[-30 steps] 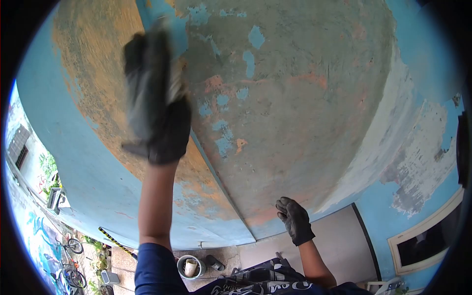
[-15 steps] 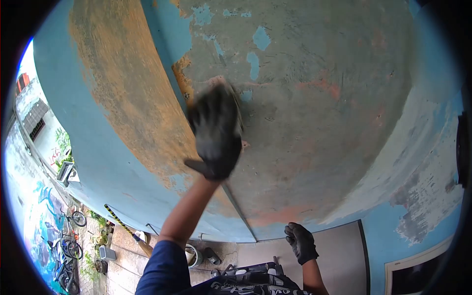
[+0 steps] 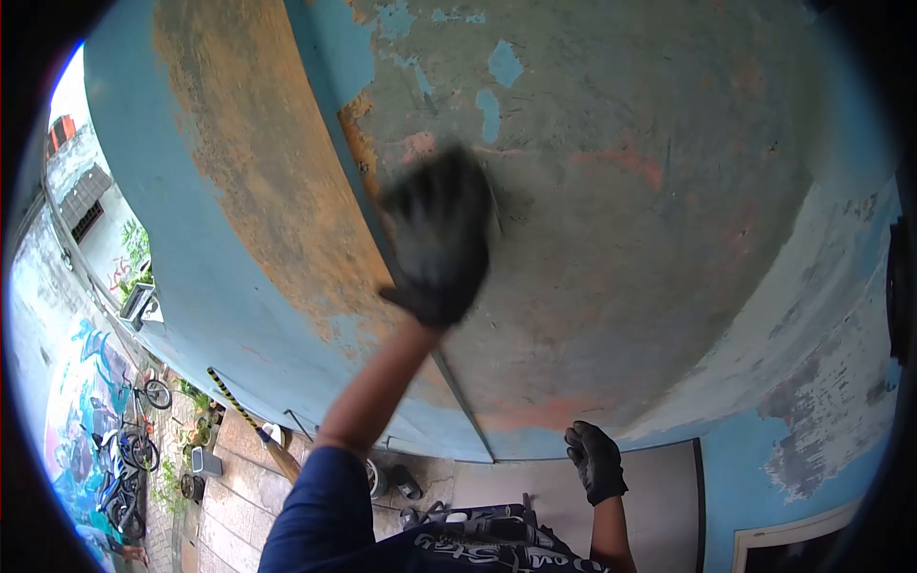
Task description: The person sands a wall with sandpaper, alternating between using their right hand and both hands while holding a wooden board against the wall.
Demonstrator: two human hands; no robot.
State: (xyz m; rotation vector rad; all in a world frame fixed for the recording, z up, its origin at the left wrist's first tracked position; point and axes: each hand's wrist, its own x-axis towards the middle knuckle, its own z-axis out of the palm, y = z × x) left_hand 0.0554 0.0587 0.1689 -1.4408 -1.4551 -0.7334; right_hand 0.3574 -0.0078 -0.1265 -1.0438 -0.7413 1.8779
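Note:
My left hand (image 3: 441, 239), in a black glove and blurred by motion, lies with its palm toward the patchy wall (image 3: 611, 286) and its fingers spread upward. Along its right side shows the edge of a thin flat piece (image 3: 496, 205) between hand and wall; most of it is hidden, so its kind does not show. Grey-green filler, blue paint flakes and pinkish spots cover the wall there. Lower right, my right hand (image 3: 596, 462), also gloved in black, hangs apart from the wall surface with its fingers curled and nothing visible in them.
A vertical ridge (image 3: 330, 129) runs beside an orange-brown strip (image 3: 253, 153) of wall. Below left are a broom (image 3: 279, 458) with a striped handle, a grey planter (image 3: 206, 463) and bicycles (image 3: 143, 454). A framed opening (image 3: 802, 554) sits at lower right.
My left hand has slid right across the wall with the thin flat piece, covering a small blue flake. My right hand sits slightly higher and further right. The whole view has shifted a little.

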